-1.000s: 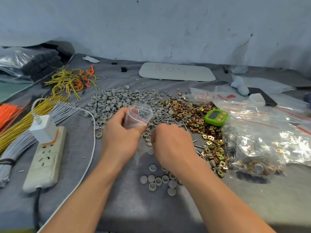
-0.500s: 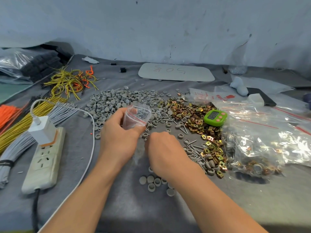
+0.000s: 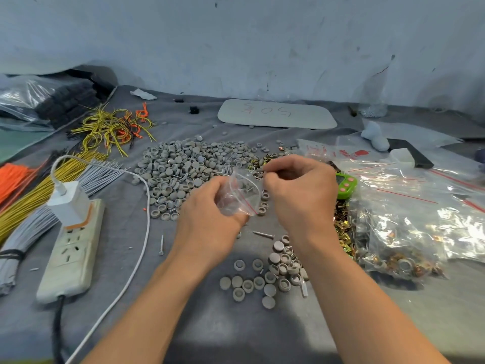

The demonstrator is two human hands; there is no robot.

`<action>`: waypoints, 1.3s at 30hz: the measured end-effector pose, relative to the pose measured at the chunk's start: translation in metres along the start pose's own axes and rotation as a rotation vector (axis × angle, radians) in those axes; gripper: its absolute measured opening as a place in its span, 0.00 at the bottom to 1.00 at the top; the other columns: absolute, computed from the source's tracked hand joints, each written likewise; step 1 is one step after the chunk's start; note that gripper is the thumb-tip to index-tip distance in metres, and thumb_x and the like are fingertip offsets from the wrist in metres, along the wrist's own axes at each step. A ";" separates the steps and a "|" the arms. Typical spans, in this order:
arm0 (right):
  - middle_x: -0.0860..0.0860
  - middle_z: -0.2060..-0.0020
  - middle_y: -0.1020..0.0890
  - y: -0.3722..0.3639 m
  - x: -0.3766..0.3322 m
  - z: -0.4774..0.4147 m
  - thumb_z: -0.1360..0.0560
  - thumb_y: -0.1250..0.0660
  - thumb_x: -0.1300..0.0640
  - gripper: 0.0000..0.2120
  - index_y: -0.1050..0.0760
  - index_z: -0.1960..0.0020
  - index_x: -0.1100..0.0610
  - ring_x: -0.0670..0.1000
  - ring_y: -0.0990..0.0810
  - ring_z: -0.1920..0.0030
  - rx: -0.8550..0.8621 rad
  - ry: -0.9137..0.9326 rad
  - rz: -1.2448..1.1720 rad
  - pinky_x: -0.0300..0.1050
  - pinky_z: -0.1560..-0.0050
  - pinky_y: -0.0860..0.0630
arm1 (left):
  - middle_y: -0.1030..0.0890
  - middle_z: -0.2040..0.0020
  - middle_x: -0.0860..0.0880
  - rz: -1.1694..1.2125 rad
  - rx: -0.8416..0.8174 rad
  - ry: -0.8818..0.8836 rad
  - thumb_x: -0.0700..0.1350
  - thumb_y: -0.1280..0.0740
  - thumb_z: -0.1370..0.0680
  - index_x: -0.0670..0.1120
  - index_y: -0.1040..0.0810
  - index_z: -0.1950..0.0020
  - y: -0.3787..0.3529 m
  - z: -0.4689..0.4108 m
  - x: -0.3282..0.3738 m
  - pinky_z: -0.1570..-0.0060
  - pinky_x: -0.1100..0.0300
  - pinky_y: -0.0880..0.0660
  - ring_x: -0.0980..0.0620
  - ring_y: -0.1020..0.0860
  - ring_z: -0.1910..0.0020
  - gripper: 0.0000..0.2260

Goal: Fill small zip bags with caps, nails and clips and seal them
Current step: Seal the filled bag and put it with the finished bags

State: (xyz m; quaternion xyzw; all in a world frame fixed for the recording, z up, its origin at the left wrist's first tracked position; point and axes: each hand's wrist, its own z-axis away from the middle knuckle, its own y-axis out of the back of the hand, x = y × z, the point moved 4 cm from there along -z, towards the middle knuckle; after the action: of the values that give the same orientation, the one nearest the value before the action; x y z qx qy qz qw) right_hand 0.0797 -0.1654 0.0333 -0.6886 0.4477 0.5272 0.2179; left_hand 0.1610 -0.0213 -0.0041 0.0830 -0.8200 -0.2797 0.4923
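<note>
My left hand [image 3: 207,219] holds a small clear zip bag [image 3: 240,194] with a red seal line, mouth open to the right; a few nails and caps show inside. My right hand [image 3: 299,190] is raised at the bag's mouth, fingers curled and pinching something small that I cannot make out. A big heap of grey caps [image 3: 189,164] lies behind the hands. A smaller group of caps [image 3: 265,279] sits in front. Gold clips [image 3: 341,232] lie to the right, partly hidden by my right hand. Loose nails [image 3: 263,234] lie on the cloth.
A power strip [image 3: 70,248] with a white charger and cable lies left. Bundles of yellow, grey and orange wires [image 3: 31,185] fill the far left. Filled plastic bags [image 3: 409,224] pile up at right beside a green timer [image 3: 346,183]. A white board [image 3: 275,114] lies at the back.
My right hand rose from the cloth near the front caps up to the bag's mouth. My left hand tipped the bag lower and to the right.
</note>
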 end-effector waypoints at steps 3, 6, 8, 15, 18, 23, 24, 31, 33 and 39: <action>0.45 0.68 0.14 -0.008 -0.005 0.002 0.32 0.26 0.67 0.11 0.14 0.64 0.51 0.45 0.15 0.66 -0.118 0.004 -0.083 0.40 0.63 0.20 | 0.18 0.57 0.58 -0.026 -0.060 -0.007 0.54 0.25 0.33 0.58 0.22 0.47 -0.007 0.004 0.006 0.58 0.56 0.24 0.57 0.20 0.56 0.16; 0.43 0.68 0.14 -0.018 -0.011 0.013 0.33 0.24 0.66 0.10 0.14 0.63 0.50 0.41 0.15 0.65 -0.286 0.095 0.074 0.38 0.63 0.17 | 0.18 0.61 0.60 0.027 -0.050 -0.008 0.63 0.38 0.39 0.60 0.22 0.49 -0.007 0.004 0.012 0.67 0.65 0.31 0.61 0.22 0.60 0.21; 0.42 0.67 0.14 -0.020 -0.012 0.015 0.33 0.23 0.65 0.10 0.14 0.62 0.49 0.41 0.14 0.63 -0.316 0.111 0.065 0.41 0.61 0.16 | 0.19 0.60 0.66 0.063 -0.038 0.023 0.62 0.39 0.40 0.62 0.23 0.50 -0.005 0.001 0.010 0.69 0.65 0.32 0.65 0.22 0.59 0.20; 0.41 0.65 0.14 -0.005 0.006 -0.007 0.27 0.27 0.63 0.11 0.14 0.61 0.47 0.40 0.17 0.64 -0.028 -0.069 0.038 0.40 0.58 0.20 | 0.16 0.58 0.65 0.266 0.053 0.081 0.52 0.21 0.34 0.61 0.21 0.51 -0.003 -0.007 -0.006 0.63 0.59 0.22 0.62 0.18 0.62 0.15; 0.44 0.49 0.13 -0.029 0.025 0.002 0.22 0.28 0.61 0.11 0.14 0.46 0.47 0.43 0.16 0.54 -0.398 -0.133 0.398 0.42 0.49 0.17 | 0.16 0.57 0.66 0.394 0.129 0.081 0.48 0.22 0.32 0.56 0.19 0.52 0.005 -0.013 -0.012 0.59 0.68 0.24 0.67 0.19 0.59 0.12; 0.56 0.44 0.17 -0.063 0.032 0.028 0.25 0.34 0.64 0.19 0.21 0.36 0.53 0.61 0.18 0.42 -0.731 0.089 0.896 0.51 0.46 0.20 | 0.18 0.59 0.69 0.449 0.199 0.058 0.42 0.22 0.30 0.54 0.19 0.54 0.015 -0.015 -0.018 0.59 0.76 0.28 0.71 0.21 0.60 0.11; 0.56 0.45 0.17 -0.063 0.032 0.027 0.25 0.35 0.65 0.18 0.21 0.37 0.53 0.61 0.18 0.43 -0.723 0.099 0.906 0.51 0.48 0.20 | 0.17 0.58 0.69 0.453 0.194 0.056 0.39 0.22 0.28 0.53 0.19 0.54 0.015 -0.015 -0.020 0.58 0.75 0.27 0.70 0.20 0.59 0.11; 0.55 0.49 0.19 -0.060 0.036 0.029 0.24 0.34 0.62 0.09 0.19 0.46 0.56 0.61 0.18 0.48 -0.703 0.178 0.927 0.49 0.55 0.25 | 0.18 0.59 0.70 0.462 0.195 0.035 0.36 0.23 0.27 0.51 0.19 0.53 0.019 -0.015 -0.026 0.58 0.75 0.27 0.70 0.20 0.59 0.11; 0.53 0.51 0.25 -0.060 0.036 0.030 0.23 0.35 0.62 0.08 0.21 0.46 0.56 0.61 0.20 0.46 -0.739 0.196 0.927 0.50 0.54 0.27 | 0.18 0.59 0.69 0.438 0.170 0.013 0.36 0.23 0.27 0.50 0.19 0.52 0.018 -0.015 -0.023 0.57 0.75 0.27 0.70 0.21 0.59 0.11; 0.53 0.48 0.26 -0.057 0.031 0.033 0.25 0.34 0.63 0.14 0.25 0.40 0.55 0.62 0.20 0.42 -0.796 0.173 0.975 0.52 0.52 0.28 | 0.19 0.60 0.68 0.372 0.126 0.010 0.39 0.21 0.28 0.54 0.19 0.52 0.014 -0.013 -0.021 0.55 0.69 0.26 0.68 0.21 0.59 0.13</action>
State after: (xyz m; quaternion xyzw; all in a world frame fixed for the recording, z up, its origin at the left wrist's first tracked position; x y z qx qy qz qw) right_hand 0.1122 -0.1230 -0.0162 -0.4741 0.4955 0.6345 -0.3566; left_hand 0.1847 -0.0054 -0.0078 -0.0380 -0.8347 -0.1314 0.5334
